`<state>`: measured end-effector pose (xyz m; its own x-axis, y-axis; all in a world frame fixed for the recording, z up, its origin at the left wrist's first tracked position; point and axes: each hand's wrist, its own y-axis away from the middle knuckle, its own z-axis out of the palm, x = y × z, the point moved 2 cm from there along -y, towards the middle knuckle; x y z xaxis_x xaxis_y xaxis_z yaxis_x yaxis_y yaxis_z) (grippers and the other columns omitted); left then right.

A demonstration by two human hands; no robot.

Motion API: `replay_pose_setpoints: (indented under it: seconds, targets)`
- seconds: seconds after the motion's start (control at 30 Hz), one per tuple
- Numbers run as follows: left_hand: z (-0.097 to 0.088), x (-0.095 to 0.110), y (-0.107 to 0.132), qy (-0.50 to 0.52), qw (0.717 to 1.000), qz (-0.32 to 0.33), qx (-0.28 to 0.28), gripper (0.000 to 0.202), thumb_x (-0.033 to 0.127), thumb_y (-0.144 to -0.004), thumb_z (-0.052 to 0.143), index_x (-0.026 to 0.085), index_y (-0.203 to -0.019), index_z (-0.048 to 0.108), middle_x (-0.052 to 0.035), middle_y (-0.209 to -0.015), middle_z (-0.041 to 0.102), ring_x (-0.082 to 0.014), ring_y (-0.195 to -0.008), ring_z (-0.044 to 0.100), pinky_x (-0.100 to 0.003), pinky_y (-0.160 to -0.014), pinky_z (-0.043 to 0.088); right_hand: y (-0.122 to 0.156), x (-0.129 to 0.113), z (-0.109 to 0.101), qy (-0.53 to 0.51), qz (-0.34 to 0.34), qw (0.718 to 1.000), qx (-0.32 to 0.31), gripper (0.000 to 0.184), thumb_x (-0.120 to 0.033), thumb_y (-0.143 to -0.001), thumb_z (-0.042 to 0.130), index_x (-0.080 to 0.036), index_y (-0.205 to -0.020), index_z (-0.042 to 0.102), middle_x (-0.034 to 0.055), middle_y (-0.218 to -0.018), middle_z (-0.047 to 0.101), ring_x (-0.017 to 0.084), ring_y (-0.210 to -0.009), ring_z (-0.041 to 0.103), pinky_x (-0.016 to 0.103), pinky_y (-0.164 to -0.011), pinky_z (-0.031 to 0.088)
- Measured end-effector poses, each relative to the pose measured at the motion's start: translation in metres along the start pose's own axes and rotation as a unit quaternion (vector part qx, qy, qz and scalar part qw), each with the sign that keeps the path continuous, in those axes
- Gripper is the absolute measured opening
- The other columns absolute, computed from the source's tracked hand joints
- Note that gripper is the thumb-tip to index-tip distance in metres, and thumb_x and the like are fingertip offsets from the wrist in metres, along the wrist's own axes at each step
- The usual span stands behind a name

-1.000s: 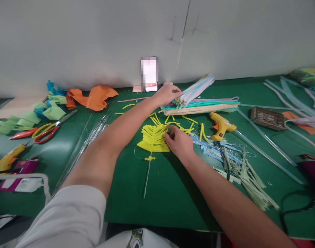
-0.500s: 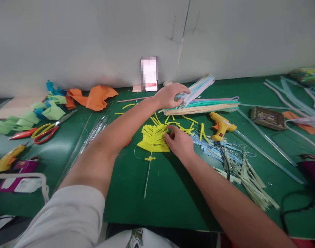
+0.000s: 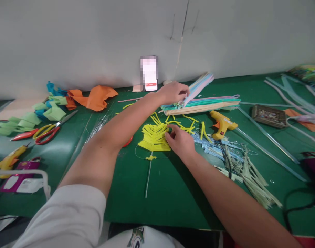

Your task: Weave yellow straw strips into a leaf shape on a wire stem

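Observation:
A yellow leaf shape point(image 3: 153, 139), made of short strips that look like pipe cleaners, lies flat mid-table. A thin stem point(image 3: 148, 181) with a small yellow knot runs from its base. My right hand point(image 3: 182, 140) rests at its right edge, thumb and forefinger curled together on the leaf's side. Farther back, my left hand point(image 3: 175, 93) is closed around the near end of a bundle of pastel pipe cleaners point(image 3: 200, 89), which slants up to the right. Beneath that bundle lies a pile of green, purple and peach pipe cleaners point(image 3: 206, 105). Loose yellow pieces point(image 3: 189, 119) are scattered behind the leaf.
A yellow glue gun point(image 3: 223, 124) lies right of the leaf, near blue and pale green fibres point(image 3: 255, 181). Scissors point(image 3: 52, 132), orange paper point(image 3: 100, 98) and another glue gun point(image 3: 11, 160) are on the left. A phone point(image 3: 149, 74) leans against the wall.
The near end of the pastel bundle has shifted slightly, still in my left hand. My right hand stays at the leaf's edge. The view has moved a little.

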<state>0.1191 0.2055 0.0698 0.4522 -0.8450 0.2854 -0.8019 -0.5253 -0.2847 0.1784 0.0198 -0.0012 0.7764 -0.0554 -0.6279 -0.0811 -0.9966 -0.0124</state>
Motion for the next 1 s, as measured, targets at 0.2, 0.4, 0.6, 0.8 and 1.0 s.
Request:
replay_pose_setpoints:
  seconds: [0.2,0.4,0.6,0.8,1.0]
  targets:
    - [0.007,0.010,0.007,-0.059,0.998,-0.004,0.023,0.026,0.016,-0.084,0.051,0.020,-0.108,0.061,-0.0043,-0.094,0.072,-0.0215,-0.081,0.065,-0.033,-0.068,0.039,-0.003,0.001,-0.003,-0.047,-0.007,0.998,0.048,0.042,-0.039,-0.084,0.054,-0.024,-0.122,0.061,0.0008,-0.078,0.071,0.020,-0.070,0.062,0.031,-0.060,0.038]
    - [0.016,0.006,0.009,-0.055,0.998,0.029,0.031,0.023,0.012,-0.082,0.048,0.019,-0.091,0.068,-0.0040,-0.091,0.072,-0.0217,-0.085,0.064,-0.034,-0.068,0.039,-0.015,0.001,-0.027,-0.149,-0.026,0.971,0.188,0.042,-0.037,-0.082,0.056,-0.021,-0.121,0.059,0.0046,-0.097,0.069,0.017,-0.068,0.058,0.037,-0.070,0.048]
    - [0.021,-0.002,0.009,-0.034,0.997,0.069,0.020,0.025,0.010,-0.076,0.050,0.017,-0.086,0.071,-0.0060,-0.091,0.071,-0.0204,-0.090,0.064,-0.034,-0.080,0.044,-0.043,0.019,-0.041,-0.107,0.010,0.971,0.215,0.042,-0.030,-0.076,0.060,-0.019,-0.116,0.062,0.0084,-0.104,0.069,0.021,-0.075,0.060,0.045,-0.081,0.049]
    - [0.020,0.000,0.009,-0.047,0.994,0.101,0.001,0.016,0.021,-0.076,0.057,0.017,-0.087,0.069,-0.0076,-0.092,0.069,-0.0217,-0.092,0.062,-0.034,-0.083,0.045,-0.086,0.034,-0.032,-0.158,0.021,0.955,0.250,0.039,-0.036,-0.084,0.053,-0.018,-0.118,0.058,0.0096,-0.099,0.068,0.025,-0.090,0.063,0.044,-0.084,0.049]
    - [0.028,-0.004,0.012,-0.063,0.996,0.070,-0.005,0.014,0.015,-0.072,0.057,0.017,-0.083,0.066,-0.0084,-0.093,0.067,-0.0226,-0.093,0.060,-0.034,-0.081,0.045,-0.120,0.049,-0.019,-0.166,0.050,0.950,0.260,0.040,-0.038,-0.085,0.052,-0.016,-0.117,0.059,0.0095,-0.090,0.065,0.026,-0.084,0.065,0.044,-0.074,0.053]
